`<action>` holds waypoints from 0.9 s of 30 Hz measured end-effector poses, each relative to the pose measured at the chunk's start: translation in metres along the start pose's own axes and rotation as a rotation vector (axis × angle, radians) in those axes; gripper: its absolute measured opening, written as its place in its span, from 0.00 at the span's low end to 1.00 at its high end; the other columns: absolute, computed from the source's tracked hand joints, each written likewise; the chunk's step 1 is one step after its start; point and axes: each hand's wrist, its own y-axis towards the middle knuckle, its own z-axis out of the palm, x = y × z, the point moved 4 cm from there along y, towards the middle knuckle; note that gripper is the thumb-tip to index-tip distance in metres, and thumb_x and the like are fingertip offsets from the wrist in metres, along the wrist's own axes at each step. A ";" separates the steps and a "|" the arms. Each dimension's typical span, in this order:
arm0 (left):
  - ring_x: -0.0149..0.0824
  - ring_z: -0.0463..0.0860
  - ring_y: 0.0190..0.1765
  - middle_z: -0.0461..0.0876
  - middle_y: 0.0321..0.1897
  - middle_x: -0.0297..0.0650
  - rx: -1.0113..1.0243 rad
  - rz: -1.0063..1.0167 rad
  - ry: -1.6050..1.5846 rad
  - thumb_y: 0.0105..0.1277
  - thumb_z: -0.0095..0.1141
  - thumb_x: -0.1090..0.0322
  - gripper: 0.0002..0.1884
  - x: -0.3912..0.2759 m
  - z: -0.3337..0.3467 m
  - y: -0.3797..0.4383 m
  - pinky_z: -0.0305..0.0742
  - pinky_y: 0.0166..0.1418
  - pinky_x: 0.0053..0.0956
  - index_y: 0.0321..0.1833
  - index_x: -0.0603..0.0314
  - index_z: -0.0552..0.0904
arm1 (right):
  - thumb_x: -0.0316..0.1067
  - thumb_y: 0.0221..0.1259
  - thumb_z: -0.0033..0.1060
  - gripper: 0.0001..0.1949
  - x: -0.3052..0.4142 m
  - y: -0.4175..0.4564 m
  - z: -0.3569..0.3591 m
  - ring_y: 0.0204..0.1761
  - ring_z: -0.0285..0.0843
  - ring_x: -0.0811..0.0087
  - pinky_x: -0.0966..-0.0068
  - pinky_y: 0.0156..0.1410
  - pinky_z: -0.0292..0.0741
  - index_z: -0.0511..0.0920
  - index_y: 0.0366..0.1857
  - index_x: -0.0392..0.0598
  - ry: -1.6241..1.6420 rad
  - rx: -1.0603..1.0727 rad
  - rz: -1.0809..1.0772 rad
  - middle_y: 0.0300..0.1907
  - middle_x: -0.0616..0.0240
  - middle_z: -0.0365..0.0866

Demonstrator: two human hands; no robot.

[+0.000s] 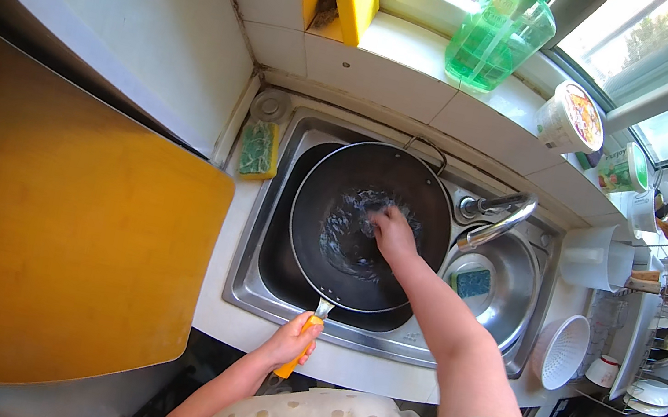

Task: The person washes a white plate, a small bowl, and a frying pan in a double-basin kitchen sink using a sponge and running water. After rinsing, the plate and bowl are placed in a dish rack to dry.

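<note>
A dark wok [312,218] with a thin light rim rests over the larger basin of a stainless steel double sink [239,272]. My left hand [292,338] is wrapped around its yellow handle [289,368], near the front edge of the counter. Inside the wok, swirling water [354,245] covers the bottom. My right hand [393,234] reaches down to that water, fingers bent and blurred by motion; whether they hold anything is hidden. A wire loop handle [432,145] sticks out at the wok's far side.
A chrome faucet [499,221] arches over the smaller round basin [520,295], where a sponge [471,282] lies. Another sponge [259,152] sits left of the sink. A green soap bottle [494,42] stands on the windowsill. At right are a white colander [561,351] and a dish rack [639,342].
</note>
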 end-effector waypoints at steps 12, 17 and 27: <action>0.23 0.67 0.19 0.70 0.23 0.33 -0.037 0.040 -0.022 0.76 0.49 0.58 0.16 0.013 -0.002 0.005 0.67 0.21 0.19 0.58 0.58 0.68 | 0.32 0.60 0.57 0.21 0.017 -0.093 -0.025 0.66 0.70 0.59 0.48 0.72 0.61 0.80 0.57 0.66 -0.319 0.656 0.040 0.65 0.65 0.72; 0.23 0.67 0.18 0.71 0.22 0.33 -0.024 0.038 -0.031 0.76 0.49 0.58 0.15 0.010 0.001 0.005 0.67 0.21 0.20 0.56 0.58 0.69 | 0.42 0.65 0.54 0.20 0.025 -0.132 -0.019 0.67 0.69 0.61 0.40 0.71 0.57 0.77 0.62 0.60 -0.028 0.600 0.044 0.65 0.57 0.72; 0.23 0.68 0.19 0.70 0.22 0.33 -0.022 0.045 -0.018 0.76 0.49 0.58 0.13 0.000 0.003 0.000 0.66 0.21 0.19 0.53 0.57 0.70 | 0.35 0.66 0.46 0.18 -0.036 -0.073 -0.065 0.71 0.64 0.52 0.57 0.70 0.66 0.78 0.58 0.52 -0.813 0.434 -0.124 0.68 0.47 0.67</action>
